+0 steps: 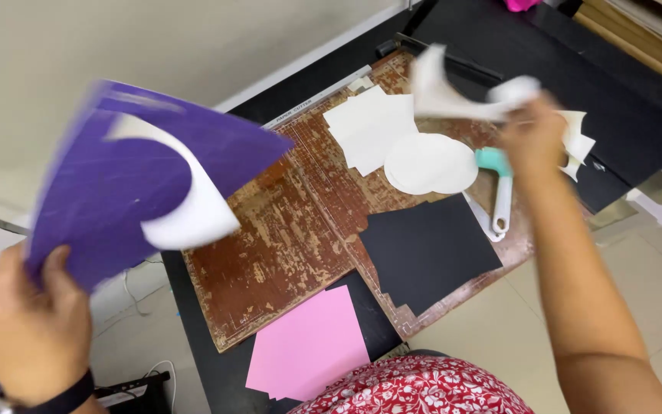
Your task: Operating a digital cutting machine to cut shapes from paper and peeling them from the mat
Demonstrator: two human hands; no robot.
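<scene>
Nearest, at about seven o'clock in the view, the left hand (28,326) grips the lower corner of a purple sheet (116,180), thumb laid over its face. The sheet is lifted off the surface (208,368) and fans up and away toward one o'clock, so its long axis runs from the hand out over the worn brown cutting board (285,238). A curled white piece (193,207) clings to its front, bending toward three o'clock.

Just beyond the red flowered clothing, a pink sheet (312,345) lies at the board's near edge, and a black sheet (427,249) lies flat at about four o'clock from the board's middle. Further out rest white paper pieces (369,126) and a white paper circle (430,163), with teal-handled scissors (498,192) just beside it.

Farthest, at one o'clock, the right hand (534,138) is clenched on a blurred white paper scrap (446,96), held above the scissors; its exact grip is hard to make out. The two hands are well apart, the left one nearer the purple sheet.
</scene>
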